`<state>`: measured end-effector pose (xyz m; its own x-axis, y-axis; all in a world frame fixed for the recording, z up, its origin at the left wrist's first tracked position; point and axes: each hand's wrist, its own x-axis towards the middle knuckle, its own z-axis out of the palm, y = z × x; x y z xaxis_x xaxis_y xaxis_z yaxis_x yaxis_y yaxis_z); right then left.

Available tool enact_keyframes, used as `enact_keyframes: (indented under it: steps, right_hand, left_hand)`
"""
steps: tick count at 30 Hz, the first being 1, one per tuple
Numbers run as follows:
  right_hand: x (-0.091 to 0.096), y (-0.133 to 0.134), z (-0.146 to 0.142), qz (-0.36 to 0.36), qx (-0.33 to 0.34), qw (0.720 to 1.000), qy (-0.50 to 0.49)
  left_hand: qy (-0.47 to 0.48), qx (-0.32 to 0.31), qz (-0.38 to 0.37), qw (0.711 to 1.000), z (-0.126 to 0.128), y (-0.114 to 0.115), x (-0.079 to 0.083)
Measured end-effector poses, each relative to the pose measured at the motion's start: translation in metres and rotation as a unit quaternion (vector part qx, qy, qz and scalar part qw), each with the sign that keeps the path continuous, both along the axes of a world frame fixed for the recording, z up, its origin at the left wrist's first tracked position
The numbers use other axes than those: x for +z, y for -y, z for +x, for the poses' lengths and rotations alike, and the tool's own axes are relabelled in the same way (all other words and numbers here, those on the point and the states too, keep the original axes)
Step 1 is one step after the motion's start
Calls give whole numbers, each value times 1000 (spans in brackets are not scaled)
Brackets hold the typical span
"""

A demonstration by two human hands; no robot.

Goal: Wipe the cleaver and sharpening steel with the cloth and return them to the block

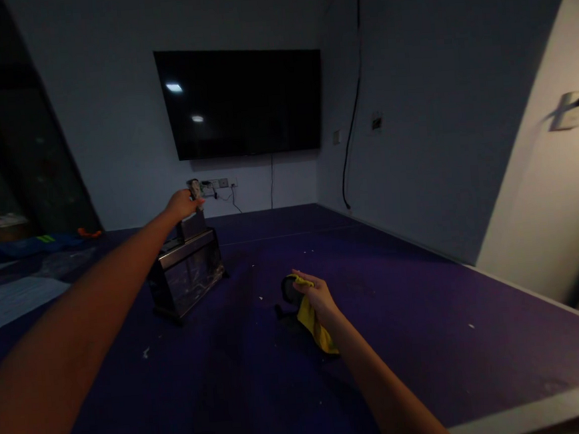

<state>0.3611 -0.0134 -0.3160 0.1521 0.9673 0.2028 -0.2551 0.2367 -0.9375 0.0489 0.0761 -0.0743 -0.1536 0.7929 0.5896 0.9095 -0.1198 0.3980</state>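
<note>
To the left, my left hand point(182, 204) is closed around a small greyish object point(195, 187) whose kind I cannot make out. It is just above the upright part of a dark, glossy box-like item point(194, 278) standing on the purple surface. Whether the small object is attached to the box, I cannot tell. Near the middle, my right hand point(318, 295) pinches a yellow cloth point(314, 327) that hangs down. Right beside its fingers is a dark round-ended thing point(290, 290), partly covered by the cloth; its kind is unclear in the dim light.
The purple surface point(401, 302) carries scattered white bits. White paper point(18, 300) and a blue item point(41, 245) lie at far left. A television point(245, 100) hangs on the back wall above sockets point(223, 183) and cords. Another cable point(354, 115) runs down the right wall.
</note>
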Motion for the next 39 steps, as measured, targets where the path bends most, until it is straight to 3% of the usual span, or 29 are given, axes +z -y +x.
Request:
enact_keyframes:
  steps: [4, 14, 20, 24, 27, 30, 33, 39]
  right_hand:
    - [1, 0, -1, 8, -1, 1000, 12]
    - [3, 1, -1, 2, 7, 1000, -8]
    - [1, 0, -2, -3, 7, 1000, 2]
    - [2, 0, -1, 3, 4, 1000, 0]
    - [2, 0, -2, 13, 2, 1000, 6]
    - [1, 0, -1, 13, 3, 1000, 14]
    - [2, -1, 0, 4, 8, 1000, 12]
    - [1, -2, 1, -13, -1, 1000, 12]
  left_hand:
    - [-5, 37, -45, 998, 3, -14, -17]
    - [53, 47, -118, 990, 6, -24, -59]
    - [46, 68, -121, 989, 5, -13, -50]
    - [-28, 136, 19, 990, 3, 17, -45]
    - [-16, 181, 116, 976, -4, 38, -51]
    - [6, 196, 88, 977, -16, 45, -59]
    - [-7, 163, 13, 986, -25, 41, -61]
    - [-19, 167, -31, 985, -24, 34, -48]
